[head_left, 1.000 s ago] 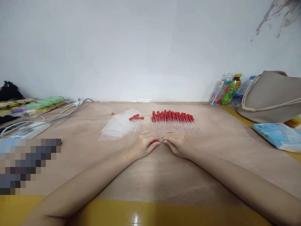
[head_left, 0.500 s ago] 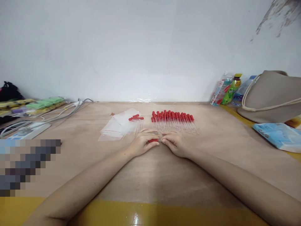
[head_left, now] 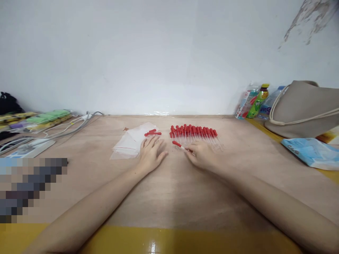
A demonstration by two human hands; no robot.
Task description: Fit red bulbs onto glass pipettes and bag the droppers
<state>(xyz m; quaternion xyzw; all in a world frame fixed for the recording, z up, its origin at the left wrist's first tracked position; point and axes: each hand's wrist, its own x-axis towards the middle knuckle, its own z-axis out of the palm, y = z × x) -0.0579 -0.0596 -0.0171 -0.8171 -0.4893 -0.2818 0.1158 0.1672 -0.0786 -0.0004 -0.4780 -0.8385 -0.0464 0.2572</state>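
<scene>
Between the fingers of my right hand (head_left: 202,154) is a glass dropper (head_left: 177,144), its red rubber bulb pointing up and left. Just beyond this hand lies a row of red-bulbed droppers (head_left: 194,130), side by side with their clear tubes toward me. My left hand (head_left: 152,154) is open, fingers spread, at the right edge of a stack of clear plastic zip bags (head_left: 129,141). A few red rubber bulbs (head_left: 153,133) lie beyond its fingertips; the hand hides whatever is beneath it.
At the right stand bottles (head_left: 258,102), a grey-beige bag (head_left: 304,109) and a blue packet (head_left: 309,153). A power strip (head_left: 39,148) with cables and green-yellow packages (head_left: 49,118) lie at the left. A white wall (head_left: 159,63) closes off the table's back.
My left hand has let go of the dropper's red bulb and moved left, its fingers spreading. My right hand has kept the dropper, shifting slightly right and away toward the row.
</scene>
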